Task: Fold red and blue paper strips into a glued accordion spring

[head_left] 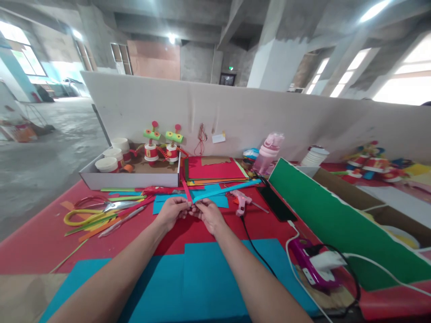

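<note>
My left hand [172, 213] pinches the end of a pinkish-red paper strip [186, 190], which points away from me. Fingers of my right hand [211, 216] are closed on the near end of a blue paper strip [230, 188] that slants off to the right. The two strip ends meet between my fingertips; whether they are stuck together is hidden. Under and beyond the hands lie pieces of blue paper [215, 199]. Just right of my right hand, a pink glue gun [241, 202] lies on the red tabletop.
Scissors [117, 205] and loose paper strips lie at left. A box [131, 180] holds paper cups and two cup figures [151, 152]. Coloured paper [215, 169], a pink bottle [268, 154], a phone [276, 202], a purple power strip [311, 264] with cables and a green panel [336, 224] surround the workspace.
</note>
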### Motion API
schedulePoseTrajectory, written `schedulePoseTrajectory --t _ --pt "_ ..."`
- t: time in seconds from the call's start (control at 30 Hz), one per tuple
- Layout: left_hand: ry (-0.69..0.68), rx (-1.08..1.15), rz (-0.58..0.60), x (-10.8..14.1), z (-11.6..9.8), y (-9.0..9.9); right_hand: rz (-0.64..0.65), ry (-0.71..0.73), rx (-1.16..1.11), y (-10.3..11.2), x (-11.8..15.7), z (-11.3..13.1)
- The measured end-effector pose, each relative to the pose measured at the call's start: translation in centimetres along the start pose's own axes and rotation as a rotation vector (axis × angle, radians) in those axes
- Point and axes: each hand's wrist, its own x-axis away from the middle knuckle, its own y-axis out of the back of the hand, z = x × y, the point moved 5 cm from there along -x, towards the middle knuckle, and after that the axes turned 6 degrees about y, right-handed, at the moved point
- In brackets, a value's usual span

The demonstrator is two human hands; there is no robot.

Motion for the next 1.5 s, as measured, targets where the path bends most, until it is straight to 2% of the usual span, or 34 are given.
schedulePoseTrajectory --t 0.17,0.4,0.63,0.83,0.97,1.03,1.27,1.4,1.5 --pt "-0.008 0.007 0.01 0.1 -0.1 -0.1 0.001 0.002 0.027 0.0 0.0 0.0" --pt "0.003 -0.021 -0.033 0.0 0.0 0.0 0.01 0.052 0.086 -0.7 0.7 0.6" --pt "0.011 -0.039 -0.033 -0.3 0.2 0.2 0.006 0.128 0.276 -0.7 0.2 0.1" --pt "-0.009 -0.037 -0.047 0.1 0.3 0.0 -0.016 0.239 0.436 0.3 -0.3 0.4" --pt "-0.022 -0.027 0.052 0.5 0.1 -0.9 -0.085 0.334 0.53 0.9 -0.5 0.8" --pt "-0.033 -0.032 0.078 0.7 -0.1 -1.2 -0.078 0.335 0.494 0.9 -0.5 0.8" --pt "-0.096 -0.08 -0.139 0.8 -0.5 -0.2 -0.011 0.155 0.229 0.1 -0.2 0.6" --pt "-0.102 -0.109 -0.158 0.8 -0.6 -0.2 0.025 0.088 0.111 -0.2 0.0 0.8" --pt "-0.12 -0.137 -0.163 0.9 -0.7 -0.3 0.016 0.093 0.137 -0.2 0.0 0.6"
